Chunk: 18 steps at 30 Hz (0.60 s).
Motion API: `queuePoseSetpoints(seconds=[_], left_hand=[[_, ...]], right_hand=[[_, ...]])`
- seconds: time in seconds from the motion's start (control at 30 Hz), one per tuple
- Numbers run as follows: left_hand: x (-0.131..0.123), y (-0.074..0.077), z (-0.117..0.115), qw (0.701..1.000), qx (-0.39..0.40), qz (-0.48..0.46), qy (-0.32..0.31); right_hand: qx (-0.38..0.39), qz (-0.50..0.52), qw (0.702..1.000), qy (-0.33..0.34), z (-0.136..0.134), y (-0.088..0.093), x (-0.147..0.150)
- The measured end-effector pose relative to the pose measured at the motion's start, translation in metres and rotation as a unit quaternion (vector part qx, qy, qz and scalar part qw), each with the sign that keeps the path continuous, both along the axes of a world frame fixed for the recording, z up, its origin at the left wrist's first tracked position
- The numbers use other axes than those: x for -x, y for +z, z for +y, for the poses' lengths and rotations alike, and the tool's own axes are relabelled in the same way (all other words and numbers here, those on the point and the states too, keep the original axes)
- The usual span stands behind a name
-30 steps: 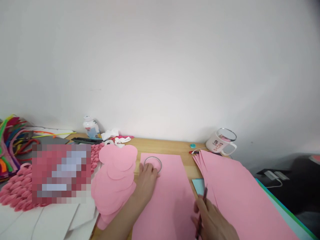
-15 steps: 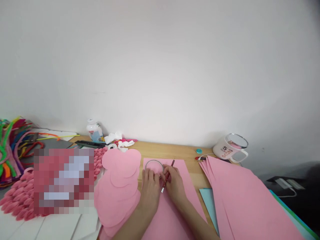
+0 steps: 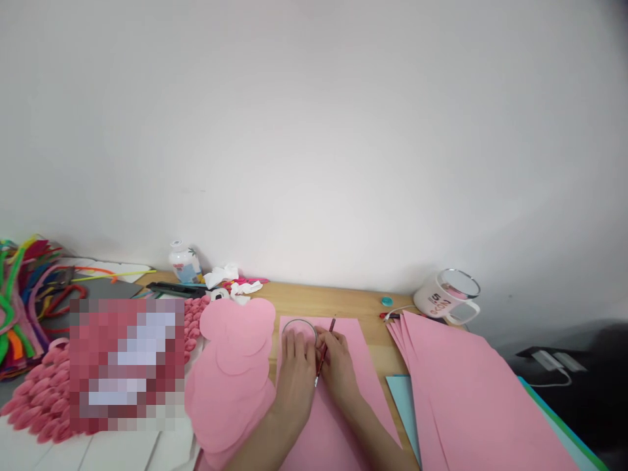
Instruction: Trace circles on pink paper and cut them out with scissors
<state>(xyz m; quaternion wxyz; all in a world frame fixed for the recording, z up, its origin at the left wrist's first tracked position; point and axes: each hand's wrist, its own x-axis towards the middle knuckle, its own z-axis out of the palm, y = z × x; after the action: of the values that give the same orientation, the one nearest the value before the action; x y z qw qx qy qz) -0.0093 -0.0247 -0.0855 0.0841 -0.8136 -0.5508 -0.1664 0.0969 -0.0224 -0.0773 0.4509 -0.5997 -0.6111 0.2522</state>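
A sheet of pink paper [image 3: 336, 428] lies before me, with a thin-rimmed round ring [image 3: 299, 321] flat near its far edge. My left hand [image 3: 297, 373] rests over the ring, its fingers stretched out and pressing down inside the rim. In my right hand [image 3: 338, 366] is a dark red pencil [image 3: 332, 325], slanted across the fingers with its pale end low. The right fingertips meet at the ring's right side; whether they touch the rim is hard to tell. Left of the sheet lies a pile of pink paper circles [image 3: 230, 392].
More pink sheets [image 3: 471, 386] fan out on the right over blue paper [image 3: 405, 405]. A white mug [image 3: 436, 296] stands behind them. At the back left are a white bottle [image 3: 185, 263], a box cutter [image 3: 176, 289] and crumpled tissue [image 3: 222, 275]. Colourful pipe cleaners [image 3: 22, 301] are far left.
The pencil in my right hand has tilted slightly more upright, and the right hand has edged closer to the left. The view has shifted a little; the ring stays under my left hand.
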Motion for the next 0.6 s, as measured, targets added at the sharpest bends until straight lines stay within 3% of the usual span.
queuePoseSetpoints(seconds=[0.33,0.6], left_hand=[[-0.002,0.004,0.009,0.999,0.042,0.009,-0.002],[0.004,0.025,0.016,0.999,0.041,0.022,-0.015]], right_hand=[[0.003,0.018,1.000,-0.021,0.002,-0.001,0.004],[0.010,0.093,0.995,-0.042,0.000,0.006,-0.003]])
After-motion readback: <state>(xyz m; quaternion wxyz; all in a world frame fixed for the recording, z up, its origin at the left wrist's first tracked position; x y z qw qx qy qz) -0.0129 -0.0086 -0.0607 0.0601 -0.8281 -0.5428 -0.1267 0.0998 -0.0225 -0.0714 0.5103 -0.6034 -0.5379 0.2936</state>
